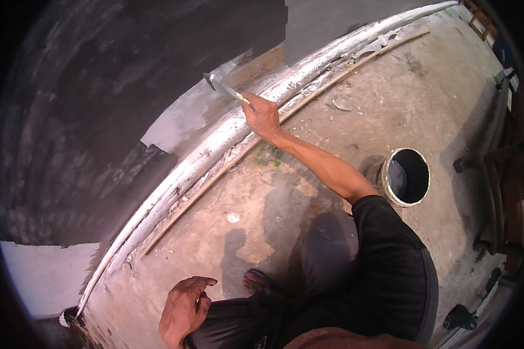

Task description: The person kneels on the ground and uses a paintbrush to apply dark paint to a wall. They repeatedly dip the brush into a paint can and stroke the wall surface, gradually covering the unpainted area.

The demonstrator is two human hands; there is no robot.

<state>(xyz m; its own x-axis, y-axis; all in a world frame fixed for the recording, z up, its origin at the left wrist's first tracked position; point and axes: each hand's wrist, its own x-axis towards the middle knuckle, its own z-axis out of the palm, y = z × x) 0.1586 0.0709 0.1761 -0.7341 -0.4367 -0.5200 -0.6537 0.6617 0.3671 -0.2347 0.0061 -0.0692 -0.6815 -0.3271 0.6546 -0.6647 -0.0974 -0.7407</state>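
Observation:
My right hand (262, 119) is closed on the handle of a flat paintbrush (218, 81), whose dark end is at a pale, unevenly coated patch (177, 116) of the wall. Dark grey paint (87, 99) covers much of the wall around it. My left hand (186, 311) rests by my knee at the lower edge, fingers loosely bent and apart, holding nothing. A round bucket (404, 177) with dark grey liquid inside and a pale rim stands on the ground right of my right forearm.
A white-splashed ledge (157, 202) runs along the wall's foot, with a long wooden strip (343, 78) beside it. The concrete ground (425, 104) has small weeds and debris. Dark wooden furniture (501, 198) stands at the far right. My sandaled foot (256, 282) is below me.

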